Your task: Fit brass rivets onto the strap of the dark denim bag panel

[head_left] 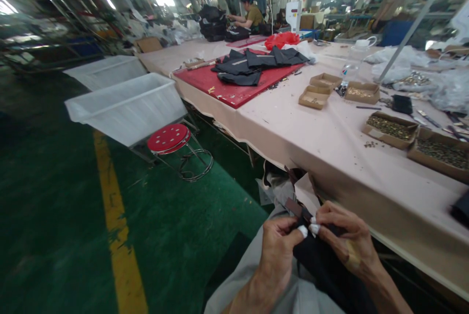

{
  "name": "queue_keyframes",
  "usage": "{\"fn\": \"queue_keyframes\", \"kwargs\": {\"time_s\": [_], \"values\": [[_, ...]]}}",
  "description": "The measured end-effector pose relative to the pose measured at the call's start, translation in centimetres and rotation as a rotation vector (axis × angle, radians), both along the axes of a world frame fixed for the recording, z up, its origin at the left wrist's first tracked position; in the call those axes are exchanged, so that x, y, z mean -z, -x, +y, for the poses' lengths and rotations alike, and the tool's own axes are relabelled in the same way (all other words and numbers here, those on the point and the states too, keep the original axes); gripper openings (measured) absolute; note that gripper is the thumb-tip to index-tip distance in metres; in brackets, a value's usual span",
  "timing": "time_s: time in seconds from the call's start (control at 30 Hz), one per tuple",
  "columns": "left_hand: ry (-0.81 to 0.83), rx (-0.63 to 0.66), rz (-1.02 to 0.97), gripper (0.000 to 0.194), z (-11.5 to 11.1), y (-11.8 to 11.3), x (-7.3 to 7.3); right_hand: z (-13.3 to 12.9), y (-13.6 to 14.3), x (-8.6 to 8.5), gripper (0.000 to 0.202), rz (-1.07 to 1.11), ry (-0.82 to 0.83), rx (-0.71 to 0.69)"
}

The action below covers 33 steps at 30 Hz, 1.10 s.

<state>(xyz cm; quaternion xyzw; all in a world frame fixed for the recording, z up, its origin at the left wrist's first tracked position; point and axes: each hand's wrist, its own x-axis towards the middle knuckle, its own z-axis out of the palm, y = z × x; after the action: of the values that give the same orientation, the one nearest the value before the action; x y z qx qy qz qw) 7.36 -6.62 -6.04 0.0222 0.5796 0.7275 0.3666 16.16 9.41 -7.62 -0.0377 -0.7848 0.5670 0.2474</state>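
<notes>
A long pink-covered table (330, 128) is being shown; two white plastic bins (128, 104) are standing beside it, their contents hidden; open cardboard boxes (390, 129) are holding small brass-coloured metal parts; dark fabric (326, 265) is lying across the lap, below the table's edge; its upper edge is being pinched between the taped fingertips of the left hand (276, 250) and right hand (344, 240), which are touching.
</notes>
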Motion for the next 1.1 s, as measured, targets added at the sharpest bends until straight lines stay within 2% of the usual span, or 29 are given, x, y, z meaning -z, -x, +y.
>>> {"fn": "queue_keyframes", "kwargs": {"time_s": [0.1, 0.27, 0.47, 0.63, 0.7, 0.8, 0.87, 0.93, 1.0, 1.1], "values": [[0.025, 0.021, 0.017, 0.031, 0.1, -0.1, -0.4, 0.7, 0.0, -0.2, 0.003, -0.041, 0.001, -0.064], [0.054, 0.065, 0.112, 0.024, 0.0, -0.1, 0.1, 1.3, 0.1, -0.5, 0.023, -0.146, 0.050, -0.130], [0.007, 0.134, 0.219, 0.017, -0.3, 0.1, 0.9, 1.4, 0.2, 0.6, 0.027, -0.303, 0.325, -0.121], [-0.021, 0.132, 0.198, 0.012, -0.1, 0.0, 0.9, 0.9, 0.5, 1.1, 0.030, -0.388, 0.632, -0.093], [-0.030, 0.130, 0.177, 0.013, 0.0, 0.0, 0.8, 0.7, 0.6, 1.3, 0.031, -0.392, 0.703, -0.095], [-0.023, 0.108, 0.147, 0.014, 0.2, 0.0, 0.3, 0.6, 0.6, 1.7, 0.032, -0.408, 0.712, -0.072], [-0.013, 0.082, 0.125, 0.022, 0.4, 0.1, 0.0, 0.5, 0.7, 1.9, 0.033, -0.411, 0.683, -0.041], [-0.025, 0.066, 0.091, 0.018, 0.5, 0.1, -0.2, 0.3, 0.8, 2.0, 0.034, -0.404, 0.642, -0.008], [-0.065, 0.062, 0.045, 0.018, 0.5, 0.1, 0.1, -0.1, 0.9, 1.9, 0.036, -0.394, 0.606, 0.010], [-0.077, 0.045, 0.009, 0.031, 0.3, 0.1, 1.2, -0.5, 0.8, 1.9, 0.034, -0.362, 0.609, -0.002]]}}
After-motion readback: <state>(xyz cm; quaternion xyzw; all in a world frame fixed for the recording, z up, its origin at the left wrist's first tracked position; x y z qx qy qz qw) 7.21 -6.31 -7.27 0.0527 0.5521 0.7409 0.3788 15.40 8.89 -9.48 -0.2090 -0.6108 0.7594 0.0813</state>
